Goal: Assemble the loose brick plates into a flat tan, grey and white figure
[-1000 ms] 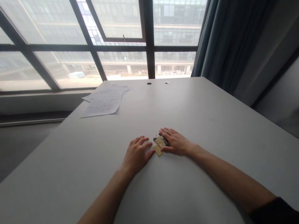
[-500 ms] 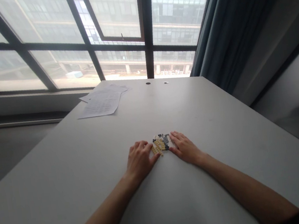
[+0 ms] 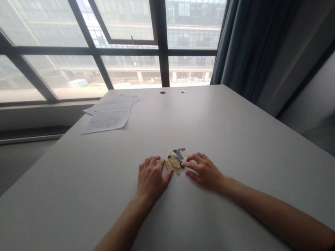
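A small heap of toy building bricks [image 3: 175, 162] lies on the white table between my two hands. Tan plates [image 3: 174, 163] sit at its left and front, dark grey pieces [image 3: 179, 155] in the middle, and white pieces [image 3: 184, 152] at the back right. My left hand [image 3: 152, 175] rests at the heap's left edge, fingers spread, with the thumb close to the tan plates. From the right, my right hand [image 3: 203, 170] reaches in with fingers apart, its index fingertip at a dark piece. Neither hand appears to hold a brick.
Printed paper sheets [image 3: 108, 113] lie at the far left of the white table [image 3: 210, 124]. Two small round holes or caps, one dark [image 3: 163, 92] and one white [image 3: 183, 91], are near the back edge. Beyond stand framed windows, with a dark curtain [image 3: 234, 50] at the right.
My right hand has shifted from the heap's right side toward its front, with its fingers lifted and more apart, uncovering white pieces. My left hand stays beside the heap. The view has turned slightly.
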`<state>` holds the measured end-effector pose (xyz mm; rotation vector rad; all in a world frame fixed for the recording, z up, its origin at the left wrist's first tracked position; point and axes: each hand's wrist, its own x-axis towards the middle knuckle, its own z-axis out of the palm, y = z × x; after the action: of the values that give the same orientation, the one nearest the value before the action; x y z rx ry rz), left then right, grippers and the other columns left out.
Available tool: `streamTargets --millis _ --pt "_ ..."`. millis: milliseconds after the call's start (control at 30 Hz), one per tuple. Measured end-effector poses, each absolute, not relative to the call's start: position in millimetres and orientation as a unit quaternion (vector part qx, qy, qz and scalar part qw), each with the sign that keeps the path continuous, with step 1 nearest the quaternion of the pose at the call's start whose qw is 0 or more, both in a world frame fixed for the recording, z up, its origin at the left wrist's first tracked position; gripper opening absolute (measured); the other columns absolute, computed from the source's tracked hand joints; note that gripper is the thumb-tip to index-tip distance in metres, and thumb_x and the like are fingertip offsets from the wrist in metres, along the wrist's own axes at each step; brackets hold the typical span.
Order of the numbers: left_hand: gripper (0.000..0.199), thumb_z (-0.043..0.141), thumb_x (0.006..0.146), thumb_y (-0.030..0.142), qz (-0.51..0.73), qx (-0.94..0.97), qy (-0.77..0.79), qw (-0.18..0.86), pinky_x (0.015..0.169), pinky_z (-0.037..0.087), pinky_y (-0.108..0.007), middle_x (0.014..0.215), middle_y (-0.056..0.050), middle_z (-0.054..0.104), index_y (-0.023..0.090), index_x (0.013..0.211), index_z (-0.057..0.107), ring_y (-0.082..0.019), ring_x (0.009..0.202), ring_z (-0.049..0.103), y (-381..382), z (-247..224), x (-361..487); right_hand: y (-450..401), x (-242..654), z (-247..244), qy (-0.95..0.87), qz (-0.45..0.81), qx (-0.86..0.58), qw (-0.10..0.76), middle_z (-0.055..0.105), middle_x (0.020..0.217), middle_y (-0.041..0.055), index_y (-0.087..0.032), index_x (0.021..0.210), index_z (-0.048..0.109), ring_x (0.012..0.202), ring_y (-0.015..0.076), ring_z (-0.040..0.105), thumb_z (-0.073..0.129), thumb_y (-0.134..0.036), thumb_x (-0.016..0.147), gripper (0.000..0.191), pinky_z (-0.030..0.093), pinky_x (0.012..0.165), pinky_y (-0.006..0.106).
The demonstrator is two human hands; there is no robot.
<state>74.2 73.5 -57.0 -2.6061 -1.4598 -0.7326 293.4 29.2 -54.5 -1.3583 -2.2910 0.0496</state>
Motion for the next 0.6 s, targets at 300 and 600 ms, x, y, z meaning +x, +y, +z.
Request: streamTargets --millis 300,600 --pt "0.036 0.064 0.080 0.043 -0.270 -0.860 -0.433 0.006 0.093 0.040 -0.046 0.110 -0.010 0.064 0.020 0.107 0.062 -0.029 0.106 0.053 74.9 -52.6 56.3 23.6 273.7 -49.8 -0.835 0.051 -0.498 0.230 0.058 0.112 0.0099 -0.022 0.120 0.060 0.106 0.0251 0.049 0.053 -0.026 0.088 0.033 0.038 0.096 0.043" --pt "0.029 0.060 0.087 0.035 -0.388 -0.854 -0.346 -0.029 0.085 0.046 -0.036 0.098 -0.006 0.069 0.021 0.112 0.057 -0.020 0.092 0.060 34.3 -39.8 64.6 9.9 240.6 -45.9 -0.537 0.588 -0.403 0.452 0.067 0.073 0.0040 -0.014 0.094 0.070 0.067 0.0150 0.061 0.060 -0.043 0.083 0.033 0.051 0.068 0.031"
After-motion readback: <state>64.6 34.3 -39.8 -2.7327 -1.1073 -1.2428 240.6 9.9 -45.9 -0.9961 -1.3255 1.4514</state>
